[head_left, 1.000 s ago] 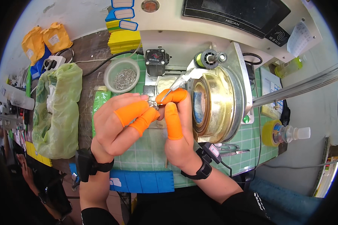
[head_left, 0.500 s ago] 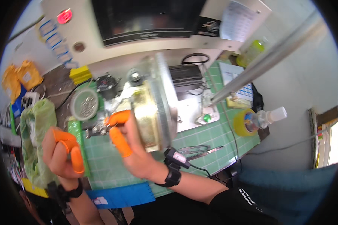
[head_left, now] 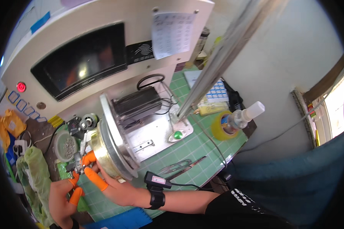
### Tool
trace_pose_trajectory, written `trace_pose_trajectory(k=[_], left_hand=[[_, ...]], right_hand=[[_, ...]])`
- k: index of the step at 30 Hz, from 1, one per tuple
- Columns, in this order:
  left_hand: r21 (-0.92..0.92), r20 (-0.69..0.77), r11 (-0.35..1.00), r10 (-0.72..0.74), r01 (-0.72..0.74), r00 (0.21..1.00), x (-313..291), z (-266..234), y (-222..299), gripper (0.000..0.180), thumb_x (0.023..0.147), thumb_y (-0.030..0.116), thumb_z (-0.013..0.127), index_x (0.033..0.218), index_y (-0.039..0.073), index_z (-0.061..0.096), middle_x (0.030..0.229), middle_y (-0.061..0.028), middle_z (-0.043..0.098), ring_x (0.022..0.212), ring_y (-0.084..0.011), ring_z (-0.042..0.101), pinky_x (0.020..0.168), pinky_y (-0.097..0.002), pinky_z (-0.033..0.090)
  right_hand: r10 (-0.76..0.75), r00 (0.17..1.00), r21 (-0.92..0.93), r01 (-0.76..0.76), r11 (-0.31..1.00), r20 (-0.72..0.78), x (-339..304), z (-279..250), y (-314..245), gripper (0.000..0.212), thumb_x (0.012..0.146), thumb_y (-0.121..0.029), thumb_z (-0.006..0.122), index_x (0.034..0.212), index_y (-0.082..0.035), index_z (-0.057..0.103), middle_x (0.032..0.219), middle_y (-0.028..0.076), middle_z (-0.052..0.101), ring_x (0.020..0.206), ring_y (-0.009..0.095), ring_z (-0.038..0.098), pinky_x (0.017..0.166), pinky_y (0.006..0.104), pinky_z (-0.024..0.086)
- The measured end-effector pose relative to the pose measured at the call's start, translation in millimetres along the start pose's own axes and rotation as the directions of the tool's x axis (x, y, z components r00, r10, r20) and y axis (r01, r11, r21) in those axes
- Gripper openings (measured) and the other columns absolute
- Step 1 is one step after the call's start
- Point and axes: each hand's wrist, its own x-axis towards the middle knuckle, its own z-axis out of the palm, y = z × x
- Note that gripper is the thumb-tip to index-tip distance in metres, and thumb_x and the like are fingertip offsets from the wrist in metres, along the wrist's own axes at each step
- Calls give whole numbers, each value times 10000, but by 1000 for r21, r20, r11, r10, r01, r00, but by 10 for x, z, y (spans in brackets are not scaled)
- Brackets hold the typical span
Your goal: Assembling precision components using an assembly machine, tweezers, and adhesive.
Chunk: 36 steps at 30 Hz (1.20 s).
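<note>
Orange finger cots cover fingertips on both my hands. My right hand [head_left: 112,191] is closed in a pinch at the small metal fixture [head_left: 79,166], just left of a round brass-coloured drum [head_left: 105,154]. Whatever its fingertips hold is too small to make out. Below the fixture my left hand [head_left: 63,196] has its fingers curled closed, with one fingertip up at the fixture's lower edge. I cannot see what, if anything, it holds. A round tub [head_left: 67,147] of small silvery parts stands just behind the fixture.
Behind stands a white machine with a dark screen [head_left: 84,61]. A black motor [head_left: 137,107] sits behind the drum. On the green mat [head_left: 187,149] lie tweezers [head_left: 176,166]. A bottle [head_left: 244,116] stands in a yellow tape roll at right; a green plastic bag [head_left: 34,179] lies left.
My view has swung right, so the scene sits further left. My left hand has come from beside the green bag to the fixture, close to my right hand, which stays at the fixture.
</note>
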Motion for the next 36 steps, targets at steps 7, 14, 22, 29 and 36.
trace_pose_trajectory(k=[7, 14, 22, 29, 36], left_hand=[[69, 52, 995, -71, 67, 996, 32, 132, -50, 121, 882, 73, 755, 920, -34, 714, 680, -118, 689, 560, -294, 680, 556, -391, 510], [202, 49, 962, -196, 182, 979, -394, 314, 198, 698, 861, 180, 819, 1496, 7, 588, 803, -88, 753, 593, -295, 702, 590, -427, 554], [6, -66, 997, 80, -80, 995, -430, 22, 1140, 202, 950, 77, 783, 1140, 9, 784, 835, -129, 685, 638, -249, 608, 604, -354, 486], [-93, -366, 946, 256, -309, 895, -285, 258, 1643, 154, 904, 58, 815, 1028, -31, 795, 737, -112, 651, 568, -215, 574, 526, -338, 425], [140, -222, 930, 364, -340, 904, -186, 449, 1590, 298, 759, 157, 873, 1004, 32, 756, 674, -31, 679, 534, -185, 563, 511, -314, 415]], right_hand=[[156, 985, 353, -121, 928, -72, 145, -5, -71, 360, 1152, -192, 541, 1453, -40, 417, 1197, 54, 514, 1114, 153, 533, 1069, 308, 430], [-38, 997, 223, 53, 973, -70, -402, -325, -677, 264, 1089, -165, 626, 1288, -69, 481, 1154, 66, 510, 1038, 161, 515, 956, 323, 451], [-96, 955, 146, 57, 988, 280, -775, -1430, -1354, 154, 1044, -145, 675, 1142, -34, 632, 1036, 114, 667, 853, 253, 637, 819, 370, 523], [-520, 814, 472, 364, 803, 258, -776, -2019, -1974, 226, 996, -171, 736, 1174, -31, 733, 1103, 182, 756, 941, 396, 736, 794, 421, 591], [-337, 941, 628, 258, 734, 8, -1149, -2268, -1914, 238, 946, -144, 766, 1128, 6, 729, 1061, 193, 722, 816, 318, 701, 681, 402, 550]])
